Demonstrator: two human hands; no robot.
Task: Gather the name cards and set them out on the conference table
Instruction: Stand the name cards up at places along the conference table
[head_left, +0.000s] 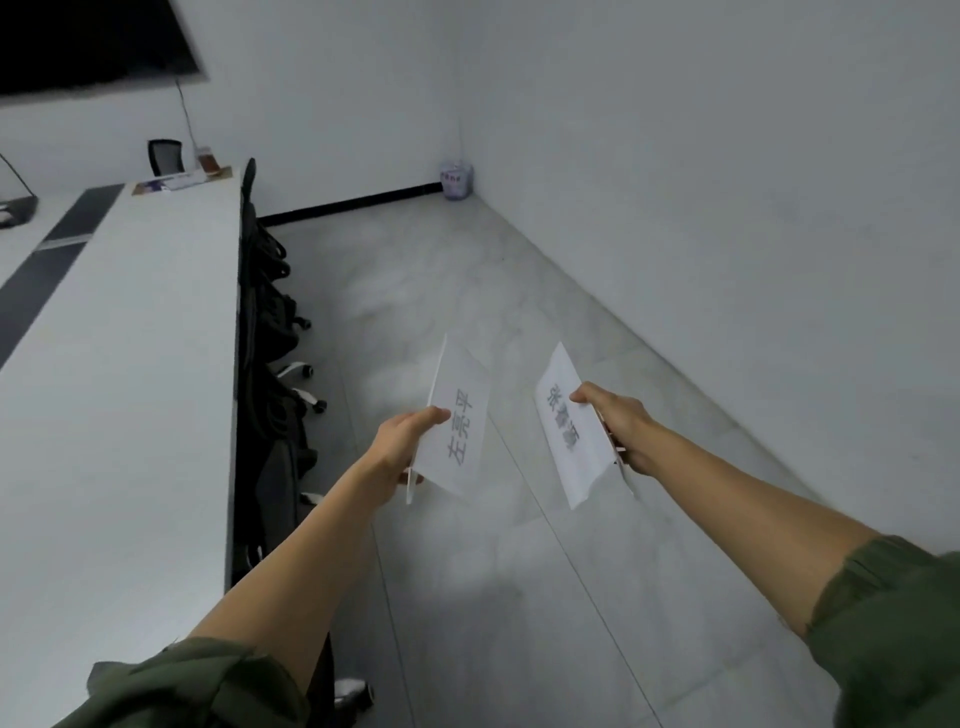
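Observation:
My left hand (402, 447) grips a folded white name card (460, 426) printed with grey characters, held out over the floor to the right of the conference table (119, 364). My right hand (618, 426) grips a second white name card (569, 431), thumb on its printed face. Both cards hang in the air, about a hand's width apart. The long white conference table runs along the left side, its near edge just left of my left forearm.
Black office chairs (270, 322) are tucked along the table's right edge. A dark strip (52, 260) runs down the table's middle, with small items (182, 179) at its far end. A small bin (456, 181) stands in the far corner. White walls bound the grey tiled floor (493, 571) on the right.

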